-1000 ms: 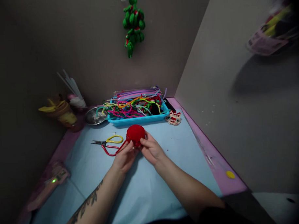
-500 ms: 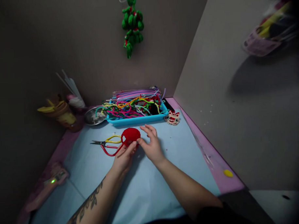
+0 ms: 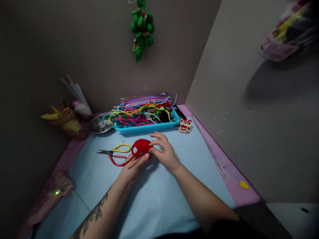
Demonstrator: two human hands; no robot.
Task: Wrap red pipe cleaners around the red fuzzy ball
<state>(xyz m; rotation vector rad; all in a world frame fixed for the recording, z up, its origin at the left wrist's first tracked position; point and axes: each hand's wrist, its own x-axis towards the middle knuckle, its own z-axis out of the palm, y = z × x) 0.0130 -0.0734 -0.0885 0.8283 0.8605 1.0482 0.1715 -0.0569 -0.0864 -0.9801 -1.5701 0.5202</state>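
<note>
A rounded red fuzzy piece [image 3: 142, 146], apparently made of pipe cleaner, is held above the middle of the table. It has a loop on its left side, and a red stem runs from it down over my left hand. My left hand [image 3: 132, 165] grips the piece from below and the left, thumb along its lower edge. At its right edge, the thumb and index finger of my right hand [image 3: 164, 152] pinch it, while the other fingers are raised. Just left of my hands lie scissors [image 3: 115, 154] with one yellow and one red handle, blades pointing left.
Behind my hands stands a blue tray [image 3: 149, 128] of colourful pipe cleaners, with a metal dish [image 3: 102, 124] on its left and a lion-like face ornament [image 3: 184, 126] on its right. A pink glue gun [image 3: 53, 198], its light lit, lies at left near potted items [image 3: 67, 121].
The red piece has shifted slightly right and tilted, so its loop shows differently. My right thumb and index finger have closed on its right edge.
</note>
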